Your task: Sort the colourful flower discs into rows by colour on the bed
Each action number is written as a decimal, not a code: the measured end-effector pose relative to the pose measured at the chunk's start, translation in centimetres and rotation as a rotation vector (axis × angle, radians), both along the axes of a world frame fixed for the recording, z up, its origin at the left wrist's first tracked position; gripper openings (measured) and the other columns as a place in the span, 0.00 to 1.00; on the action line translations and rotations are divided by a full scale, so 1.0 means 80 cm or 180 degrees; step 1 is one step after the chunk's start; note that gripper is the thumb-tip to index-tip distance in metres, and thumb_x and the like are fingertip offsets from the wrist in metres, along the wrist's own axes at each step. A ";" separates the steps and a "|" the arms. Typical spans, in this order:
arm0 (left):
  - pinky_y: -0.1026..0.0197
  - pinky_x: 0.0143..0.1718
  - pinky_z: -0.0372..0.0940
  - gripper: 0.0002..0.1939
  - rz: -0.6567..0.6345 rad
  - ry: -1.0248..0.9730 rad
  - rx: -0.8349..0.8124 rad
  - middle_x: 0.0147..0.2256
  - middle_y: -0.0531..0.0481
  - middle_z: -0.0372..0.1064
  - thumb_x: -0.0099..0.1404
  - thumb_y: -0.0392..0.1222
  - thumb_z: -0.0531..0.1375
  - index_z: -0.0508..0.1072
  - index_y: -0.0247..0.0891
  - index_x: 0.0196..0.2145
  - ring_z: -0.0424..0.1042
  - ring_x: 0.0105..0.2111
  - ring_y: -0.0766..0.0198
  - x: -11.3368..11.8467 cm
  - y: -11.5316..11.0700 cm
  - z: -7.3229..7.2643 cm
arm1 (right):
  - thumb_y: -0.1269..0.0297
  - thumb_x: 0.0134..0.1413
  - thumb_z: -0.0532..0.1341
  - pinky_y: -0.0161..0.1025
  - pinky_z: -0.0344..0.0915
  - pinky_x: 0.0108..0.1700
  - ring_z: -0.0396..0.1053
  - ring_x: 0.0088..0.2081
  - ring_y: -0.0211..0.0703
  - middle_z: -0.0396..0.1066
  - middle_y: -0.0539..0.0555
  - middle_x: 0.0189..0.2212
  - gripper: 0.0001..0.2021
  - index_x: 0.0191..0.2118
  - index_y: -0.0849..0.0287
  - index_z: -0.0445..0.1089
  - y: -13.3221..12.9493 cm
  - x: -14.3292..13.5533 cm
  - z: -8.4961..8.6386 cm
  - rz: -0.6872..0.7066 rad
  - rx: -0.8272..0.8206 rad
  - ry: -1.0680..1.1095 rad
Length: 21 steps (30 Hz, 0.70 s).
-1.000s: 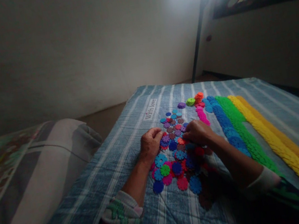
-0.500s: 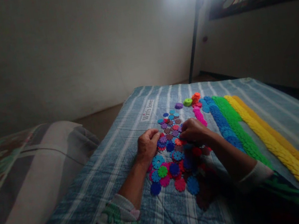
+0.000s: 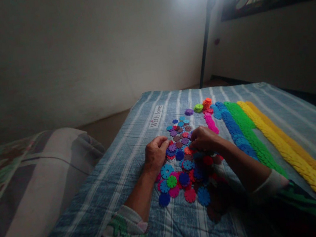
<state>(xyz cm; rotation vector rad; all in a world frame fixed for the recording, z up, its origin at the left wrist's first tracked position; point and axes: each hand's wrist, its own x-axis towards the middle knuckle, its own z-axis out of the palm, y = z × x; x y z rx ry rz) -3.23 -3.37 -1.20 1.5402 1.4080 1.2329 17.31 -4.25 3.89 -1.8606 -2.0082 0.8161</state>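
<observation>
A loose pile of flat, notched plastic discs [image 3: 180, 155] in blue, purple, brown, red and pink lies on the striped bedcover. At the pile's left edge is my left hand [image 3: 156, 153], thumb and forefinger drawn together; what they pinch, if anything, is too small to tell. My right hand [image 3: 204, 138] reaches over the pile's right side with its fingers curled down among the discs, so their tips are partly hidden. Nearest to me lie a light blue disc [image 3: 203, 196] and a dark blue disc [image 3: 164, 199].
To the right run long rows of overlapping discs: blue [image 3: 230, 122], green [image 3: 242, 124], yellow [image 3: 282, 148] and orange [image 3: 293, 142]. A shorter pink row [image 3: 211, 123] and an orange stack [image 3: 207, 103] sit behind my right hand. Bedding [image 3: 55, 160] lies left.
My right hand has shifted very slightly to the left over the discs. My left hand and the pile look the same.
</observation>
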 end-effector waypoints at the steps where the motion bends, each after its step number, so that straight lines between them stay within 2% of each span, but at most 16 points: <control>1: 0.60 0.38 0.67 0.14 -0.0014 -0.0004 -0.0005 0.33 0.47 0.78 0.53 0.48 0.61 0.77 0.37 0.34 0.75 0.35 0.58 0.000 0.000 -0.001 | 0.71 0.42 0.65 0.28 0.50 0.19 0.64 0.18 0.33 0.64 0.46 0.14 0.04 0.22 0.61 0.71 0.001 0.001 -0.001 -0.0013 -0.0011 0.0054; 12: 0.61 0.36 0.67 0.15 0.0061 0.0147 0.0039 0.32 0.48 0.78 0.53 0.49 0.61 0.77 0.37 0.33 0.75 0.34 0.59 0.000 -0.003 0.007 | 0.70 0.44 0.65 0.28 0.55 0.18 0.60 0.16 0.31 0.63 0.44 0.13 0.05 0.23 0.60 0.68 0.004 0.017 -0.008 0.0016 -0.0260 0.0827; 21: 0.63 0.31 0.66 0.15 0.0167 0.0022 -0.0118 0.30 0.48 0.78 0.51 0.50 0.61 0.77 0.36 0.32 0.74 0.30 0.61 0.002 -0.004 0.013 | 0.71 0.43 0.63 0.29 0.52 0.19 0.58 0.16 0.31 0.61 0.43 0.13 0.03 0.23 0.60 0.69 0.009 0.026 -0.013 0.0108 -0.0174 0.0887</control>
